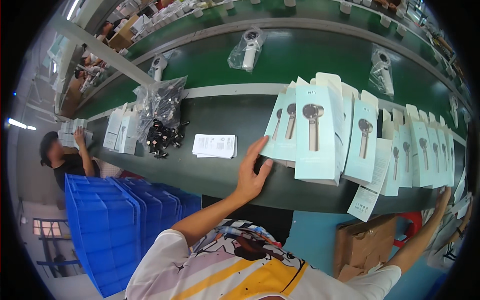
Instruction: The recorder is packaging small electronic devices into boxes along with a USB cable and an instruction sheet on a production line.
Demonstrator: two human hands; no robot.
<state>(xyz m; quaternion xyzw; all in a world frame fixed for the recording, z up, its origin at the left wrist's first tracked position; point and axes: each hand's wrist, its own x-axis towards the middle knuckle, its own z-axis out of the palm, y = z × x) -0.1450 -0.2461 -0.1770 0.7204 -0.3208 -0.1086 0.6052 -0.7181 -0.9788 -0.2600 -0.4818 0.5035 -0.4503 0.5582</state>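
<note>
Open-topped pale mint boxes, each printed with a handheld fan, stand in a long row on the dark bench. With thumb and fingers apart, my left hand rests against the left end of the row, beside the front box. My right arm reaches far to the right. There my right hand is at the lower edge of the boxes at that end; its fingers are mostly hidden. A printed flap or sheet hangs over the bench edge between the box groups. White leaflets lie left of my left hand.
A clear bag and a pile of small black parts sit to the left, near more boxes. Bagged fans lie on the green conveyor. Blue crates and a brown carton stand below. A person works at far left.
</note>
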